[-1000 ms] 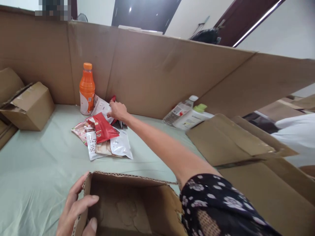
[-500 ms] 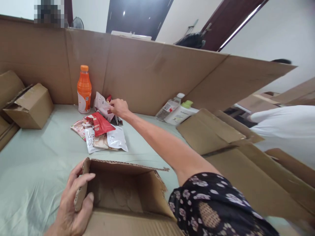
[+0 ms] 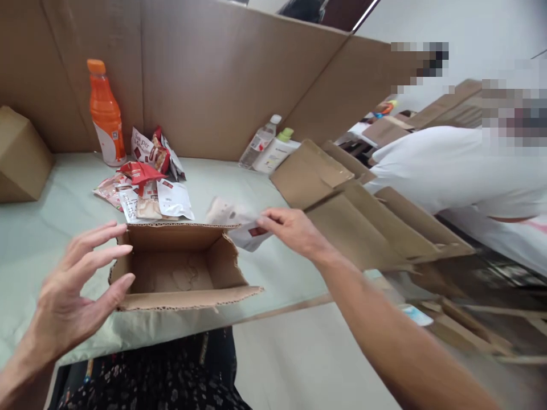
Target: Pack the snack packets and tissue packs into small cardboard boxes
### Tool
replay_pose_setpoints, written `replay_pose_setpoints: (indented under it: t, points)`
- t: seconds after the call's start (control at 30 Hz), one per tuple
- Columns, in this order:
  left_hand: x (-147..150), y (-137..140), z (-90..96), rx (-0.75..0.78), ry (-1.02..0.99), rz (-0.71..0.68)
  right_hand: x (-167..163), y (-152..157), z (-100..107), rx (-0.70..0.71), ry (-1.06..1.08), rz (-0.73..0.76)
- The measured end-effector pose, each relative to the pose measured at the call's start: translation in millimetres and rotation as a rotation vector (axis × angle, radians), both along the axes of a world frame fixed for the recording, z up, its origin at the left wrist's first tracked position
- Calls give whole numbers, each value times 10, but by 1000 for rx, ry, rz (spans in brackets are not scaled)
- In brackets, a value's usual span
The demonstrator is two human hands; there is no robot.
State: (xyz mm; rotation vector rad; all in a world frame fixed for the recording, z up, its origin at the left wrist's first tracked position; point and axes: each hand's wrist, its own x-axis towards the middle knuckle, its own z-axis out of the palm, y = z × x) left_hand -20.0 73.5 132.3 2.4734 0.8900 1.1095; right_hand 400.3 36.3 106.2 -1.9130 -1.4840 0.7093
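My right hand [image 3: 294, 230] pinches a pale snack packet [image 3: 245, 234] by one end, beside the right end of a small open-topped cardboard box [image 3: 188, 299]. The packet is partly blurred. At the box's left end, my left hand [image 3: 81, 279] has its fingers spread, with the tips at the rim; whether they touch it I cannot tell. Inside the box I see only bare cardboard. Behind it lies a pile of snack packets, among them a red packet [image 3: 140, 172] and a white packet [image 3: 175, 199]. More packets [image 3: 147, 149] lean near the cardboard wall.
An orange drink bottle [image 3: 106, 117] stands before the cardboard wall [image 3: 222, 74]. A clear bottle [image 3: 260, 142] and a white bottle with a green cap [image 3: 276, 152] lean farther right. Open cardboard boxes [image 3: 354, 228] stand right, near a person in white [image 3: 440, 165]. Another box [image 3: 21, 156] sits left.
My right hand has drawn back from the far packets toward the box's right end, now with a packet. My left hand has loosened from the box edge. The view has shifted right and down.
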Motion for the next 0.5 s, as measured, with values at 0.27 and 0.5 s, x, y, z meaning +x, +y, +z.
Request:
replay_pose_setpoints:
  t: [0.27,0.5]
  points:
    - [106,133,231,132,303,-158,-130,-110,-108,-234,-367,121]
    - [42,33,88,84,417,-93,-159,-266,136,74,-309,-133]
